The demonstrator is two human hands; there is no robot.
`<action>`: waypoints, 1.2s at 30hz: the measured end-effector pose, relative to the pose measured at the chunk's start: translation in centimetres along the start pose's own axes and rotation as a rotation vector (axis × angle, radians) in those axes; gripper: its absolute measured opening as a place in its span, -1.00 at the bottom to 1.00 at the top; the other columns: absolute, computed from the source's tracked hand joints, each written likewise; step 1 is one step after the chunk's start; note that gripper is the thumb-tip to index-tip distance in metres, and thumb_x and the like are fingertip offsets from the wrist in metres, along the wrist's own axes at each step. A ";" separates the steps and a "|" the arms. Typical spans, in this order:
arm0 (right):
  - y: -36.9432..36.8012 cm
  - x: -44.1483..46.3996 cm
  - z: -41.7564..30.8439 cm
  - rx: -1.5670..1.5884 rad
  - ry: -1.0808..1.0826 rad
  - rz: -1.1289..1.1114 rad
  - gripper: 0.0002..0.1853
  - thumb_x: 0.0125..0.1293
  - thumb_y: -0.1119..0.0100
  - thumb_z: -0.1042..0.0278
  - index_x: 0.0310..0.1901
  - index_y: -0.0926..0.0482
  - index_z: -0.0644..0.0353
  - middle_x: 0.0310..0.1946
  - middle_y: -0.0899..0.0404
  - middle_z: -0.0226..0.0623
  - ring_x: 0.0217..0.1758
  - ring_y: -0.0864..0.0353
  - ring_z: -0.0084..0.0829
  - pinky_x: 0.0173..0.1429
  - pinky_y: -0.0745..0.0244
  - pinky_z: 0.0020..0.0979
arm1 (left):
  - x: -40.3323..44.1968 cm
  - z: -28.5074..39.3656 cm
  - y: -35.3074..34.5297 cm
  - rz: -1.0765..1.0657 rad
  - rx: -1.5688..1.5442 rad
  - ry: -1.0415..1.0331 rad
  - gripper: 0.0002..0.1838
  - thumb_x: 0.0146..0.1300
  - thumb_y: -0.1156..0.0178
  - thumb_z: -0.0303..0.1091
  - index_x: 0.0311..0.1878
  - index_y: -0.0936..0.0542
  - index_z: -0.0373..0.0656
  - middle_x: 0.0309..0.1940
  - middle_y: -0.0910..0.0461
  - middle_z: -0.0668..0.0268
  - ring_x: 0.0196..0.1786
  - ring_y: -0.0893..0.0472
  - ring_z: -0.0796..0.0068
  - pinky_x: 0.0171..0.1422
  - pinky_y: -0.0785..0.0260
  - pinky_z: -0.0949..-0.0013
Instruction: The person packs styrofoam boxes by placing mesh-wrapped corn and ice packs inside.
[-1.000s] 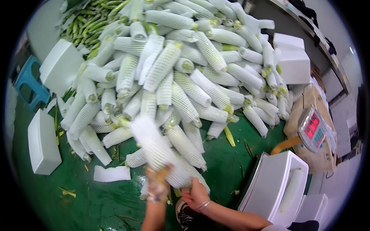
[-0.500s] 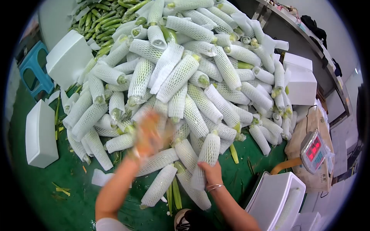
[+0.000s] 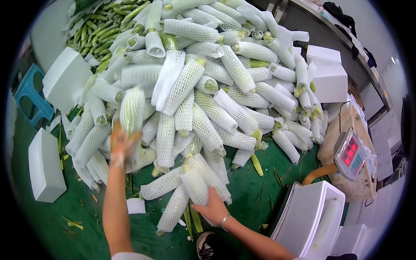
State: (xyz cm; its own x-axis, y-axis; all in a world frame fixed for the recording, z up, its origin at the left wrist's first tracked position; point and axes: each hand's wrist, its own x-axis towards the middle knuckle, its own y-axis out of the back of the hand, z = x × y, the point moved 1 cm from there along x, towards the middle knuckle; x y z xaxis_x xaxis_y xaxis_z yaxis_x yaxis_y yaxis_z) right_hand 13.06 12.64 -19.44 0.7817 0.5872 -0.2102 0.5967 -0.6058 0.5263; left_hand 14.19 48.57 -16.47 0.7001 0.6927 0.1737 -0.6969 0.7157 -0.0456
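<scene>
A large heap of long green vegetables in white foam net sleeves fills the middle. My left hand, blurred, is wrapped round a sleeved vegetable held upright at the left of the heap. My right hand grips another sleeved vegetable at the heap's near edge, its upper end tilted left. Close by, one sleeved vegetable lies on the green floor. A flat white foam sleeve lies below my left hand, partly behind my forearm.
Unsleeved green vegetables are piled at the back left. A blue stool and white foam boxes stand left. At right are a lit scale display, a brown bag and an open foam box holding one sleeved vegetable.
My left hand has moved left and up from the centre and now holds a sleeved vegetable upright. My right hand has shifted left and slightly down with its vegetable. The view has shifted slightly.
</scene>
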 end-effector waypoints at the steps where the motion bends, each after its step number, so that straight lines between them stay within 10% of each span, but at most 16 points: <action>1: 0.2 0.0 -0.7 -0.104 0.102 0.089 -0.15 -0.02 -0.40 0.04 0.16 -0.20 0.42 -0.02 -0.43 0.21 0.03 -0.48 0.05 0.10 -0.38 -0.17 | -4.6 2.2 -0.4 -0.014 0.160 0.049 -0.49 -0.03 -0.35 -0.42 0.02 -0.41 -0.25 -0.24 -0.61 0.21 -0.23 -0.63 0.35 -0.15 -0.51 0.30; 3: 0.6 -0.5 -3.0 -0.314 0.298 0.265 -0.18 0.05 -0.39 0.08 0.21 -0.19 0.37 -0.02 -0.46 0.14 0.03 -0.51 -0.07 0.11 -0.40 -0.19 | -12.7 2.6 -1.0 -0.037 0.115 0.140 -0.45 -0.01 -0.32 -0.43 0.10 -0.38 -0.26 -0.18 -0.62 0.22 -0.22 -0.63 0.39 -0.14 -0.51 0.35; 8: 0.6 1.3 -5.7 0.928 -0.134 0.056 -0.41 0.14 -0.34 0.25 0.12 -0.33 0.36 -0.05 -0.54 -0.14 -0.02 -0.55 -0.36 0.07 -0.47 -0.30 | -15.3 2.7 -6.1 -0.536 0.326 -0.022 -0.38 0.13 -0.26 -0.22 0.25 -0.34 -0.21 0.19 -0.39 0.13 0.25 -0.36 0.27 0.36 -0.15 0.25; 10: 2.4 2.0 -5.4 1.152 -0.194 0.089 -0.58 0.13 -0.33 0.39 0.01 -0.45 0.30 -0.17 -0.60 -0.27 -0.13 -0.60 -0.40 -0.03 -0.53 -0.36 | -7.5 2.6 -7.0 -0.307 0.814 -0.392 -0.36 0.19 -0.19 -0.11 0.31 -0.33 -0.17 0.32 -0.27 0.15 0.40 -0.22 0.24 0.47 0.01 0.23; 11: 3.1 2.1 -4.2 1.247 -0.352 0.016 -0.56 0.15 -0.26 0.37 0.03 -0.40 0.34 -0.16 -0.58 -0.10 -0.13 -0.63 -0.25 0.01 -0.55 -0.23 | -3.3 3.0 -7.3 0.160 1.317 -0.878 -0.37 0.20 -0.17 -0.09 0.29 -0.34 -0.18 0.32 -0.25 0.05 0.40 -0.20 0.09 0.47 0.00 0.17; 15: 2.7 0.7 -1.9 1.384 -0.555 -0.047 -0.58 0.21 -0.20 0.23 -0.01 -0.43 0.37 -0.23 -0.60 -0.08 -0.20 -0.64 -0.19 -0.03 -0.57 -0.20 | 9.8 7.0 -8.8 -0.275 1.585 -0.201 -0.35 -0.02 -0.23 -0.22 0.21 -0.38 -0.18 0.12 -0.43 0.08 0.10 -0.49 0.04 0.14 -0.34 0.05; 18: 3.1 -1.3 -1.8 1.292 -0.556 -0.026 -0.58 0.21 -0.20 0.22 -0.02 -0.44 0.38 -0.23 -0.61 -0.07 -0.20 -0.64 -0.18 -0.05 -0.57 -0.20 | 11.3 4.6 -8.4 -0.189 1.540 -0.300 -0.39 -0.05 -0.25 -0.22 0.14 -0.41 -0.16 -0.01 -0.51 0.14 -0.05 -0.58 0.09 -0.05 -0.44 0.13; 19: 3.2 -2.6 -2.1 1.263 -0.562 -0.017 -0.58 0.21 -0.21 0.22 -0.02 -0.45 0.38 -0.23 -0.61 -0.07 -0.20 -0.64 -0.18 -0.05 -0.57 -0.20 | 12.1 1.4 -6.9 -0.236 1.020 -0.122 -0.39 -0.04 -0.25 -0.19 0.15 -0.42 -0.12 -0.04 -0.53 0.17 -0.07 -0.57 0.16 -0.03 -0.44 0.18; 22: 5.7 -6.5 -3.0 1.234 -0.533 -0.019 -0.57 0.21 -0.20 0.23 0.00 -0.45 0.39 -0.22 -0.61 -0.07 -0.22 -0.65 -0.22 -0.08 -0.59 -0.23 | 4.5 5.7 -2.7 -0.285 1.410 -0.185 -0.57 0.24 -0.10 -0.23 0.17 -0.41 -0.09 -0.18 -0.57 0.35 -0.20 -0.56 0.36 -0.12 -0.44 0.18; 23: 6.5 -8.1 -3.2 1.215 -0.510 -0.027 -0.57 0.21 -0.20 0.24 0.01 -0.44 0.39 -0.22 -0.61 -0.07 -0.22 -0.65 -0.22 -0.08 -0.59 -0.23 | 2.1 1.2 1.0 -0.324 0.441 -0.048 -0.61 0.24 -0.11 -0.23 0.13 -0.43 -0.09 -0.26 -0.57 0.35 -0.25 -0.56 0.35 -0.16 -0.44 0.18; 25: 8.3 -11.7 -3.8 1.165 -0.446 0.033 -0.53 0.19 -0.21 0.23 0.04 -0.42 0.40 -0.25 -0.60 -0.08 -0.25 -0.66 -0.20 -0.10 -0.60 -0.21 | -4.4 -4.5 10.0 -0.237 -0.314 0.146 -0.69 0.21 -0.14 -0.25 0.00 -0.47 -0.12 -0.38 -0.55 0.36 -0.35 -0.54 0.39 -0.20 -0.43 0.23; 28: 12.0 -17.8 -5.1 1.085 -0.364 0.115 -0.43 0.12 -0.31 0.34 0.15 -0.34 0.33 -0.07 -0.54 -0.21 -0.04 -0.55 -0.36 0.07 -0.48 -0.32 | -17.0 5.0 7.9 -0.280 0.481 0.156 -0.71 0.10 -0.19 -0.33 -0.12 -0.49 -0.23 -0.42 -0.52 0.35 -0.36 -0.53 0.50 -0.23 -0.42 0.32; 30: 15.3 -22.1 -5.1 0.809 -0.290 0.234 -0.28 0.07 -0.40 0.38 0.23 -0.23 0.31 0.06 -0.46 -0.25 0.12 -0.42 -0.44 0.19 -0.35 -0.40 | -24.5 -0.9 14.5 -0.211 0.145 0.408 -0.29 -0.02 -0.19 -0.23 0.26 -0.32 -0.25 -0.02 -0.55 0.16 -0.05 -0.57 0.28 0.02 -0.45 0.22; 36: 24.1 -35.2 -0.6 0.427 -0.290 0.626 -0.09 -0.06 -0.49 0.11 0.20 -0.19 0.46 0.03 -0.49 0.00 0.07 -0.51 -0.33 0.14 -0.42 -0.31 | -25.9 13.6 -9.1 -0.731 -0.102 0.536 -0.27 -0.01 -0.32 -0.20 0.25 -0.33 -0.21 0.07 -0.49 0.11 0.05 -0.53 0.25 0.10 -0.44 0.24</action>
State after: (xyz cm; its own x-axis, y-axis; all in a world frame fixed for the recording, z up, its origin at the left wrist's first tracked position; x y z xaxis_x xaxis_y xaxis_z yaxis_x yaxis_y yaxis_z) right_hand -0.19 -22.27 1.13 0.9745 -0.0559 -0.2171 0.0049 -0.9629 0.2699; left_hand 0.29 22.86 -7.18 0.9582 -0.0062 -0.2860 -0.0520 0.9793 -0.1955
